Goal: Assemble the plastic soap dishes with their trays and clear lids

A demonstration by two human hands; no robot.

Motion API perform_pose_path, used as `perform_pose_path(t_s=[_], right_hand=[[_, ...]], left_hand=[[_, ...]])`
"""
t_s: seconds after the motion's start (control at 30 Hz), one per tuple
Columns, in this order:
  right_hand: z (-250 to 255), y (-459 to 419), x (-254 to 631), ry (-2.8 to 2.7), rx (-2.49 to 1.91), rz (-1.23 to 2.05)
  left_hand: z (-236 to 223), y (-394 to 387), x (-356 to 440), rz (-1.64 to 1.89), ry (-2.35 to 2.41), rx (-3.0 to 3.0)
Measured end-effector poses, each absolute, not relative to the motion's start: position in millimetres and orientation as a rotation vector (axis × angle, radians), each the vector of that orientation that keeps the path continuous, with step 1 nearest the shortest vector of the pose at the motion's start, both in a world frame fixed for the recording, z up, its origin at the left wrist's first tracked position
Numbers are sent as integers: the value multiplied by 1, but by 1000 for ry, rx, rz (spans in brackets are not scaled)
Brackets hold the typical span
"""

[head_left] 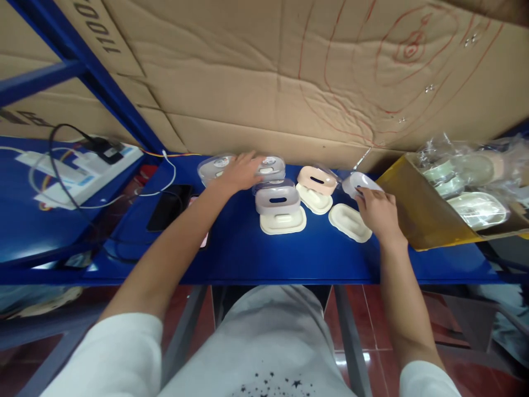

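Note:
My left hand (243, 172) reaches to the back of the blue table, fingers stretched out over two clear-topped oval cases, one at the left (210, 168) and one at the right (273, 168). Whether it presses on either I cannot tell. My right hand (378, 212) pinches a pale lavender oval shell (359, 183) by its near side. Just below that shell lies a cream oval tray (350, 223). Between my hands, a lavender slotted cover (278, 199) leans on a cream base (283, 221), and a peach slotted cover (317, 180) sits by another cream base (314, 199).
At the right stands an open cardboard box (407, 204) with several plastic-wrapped pieces. A black phone (168, 209) and a pink-screened one (204, 241) lie left. Further left is a white power strip (88, 171) with cables. Cardboard sheeting (231, 71) walls the back.

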State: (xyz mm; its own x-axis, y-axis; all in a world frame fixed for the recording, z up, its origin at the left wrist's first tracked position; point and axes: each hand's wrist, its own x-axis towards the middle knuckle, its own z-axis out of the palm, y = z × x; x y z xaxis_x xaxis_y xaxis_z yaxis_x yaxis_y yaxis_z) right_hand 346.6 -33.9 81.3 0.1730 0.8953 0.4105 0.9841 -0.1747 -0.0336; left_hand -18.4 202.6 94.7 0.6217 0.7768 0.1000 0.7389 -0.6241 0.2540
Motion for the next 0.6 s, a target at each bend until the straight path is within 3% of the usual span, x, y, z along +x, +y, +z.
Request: perform_pose_path(t_s=[0.43,0.6], right_hand=[[89,54,262,-2119,-1728,-312],[87,59,272,-1979,-1781,-362]], left_hand=[[94,175,19,474,678,2659],[89,154,30,631,955,2693]])
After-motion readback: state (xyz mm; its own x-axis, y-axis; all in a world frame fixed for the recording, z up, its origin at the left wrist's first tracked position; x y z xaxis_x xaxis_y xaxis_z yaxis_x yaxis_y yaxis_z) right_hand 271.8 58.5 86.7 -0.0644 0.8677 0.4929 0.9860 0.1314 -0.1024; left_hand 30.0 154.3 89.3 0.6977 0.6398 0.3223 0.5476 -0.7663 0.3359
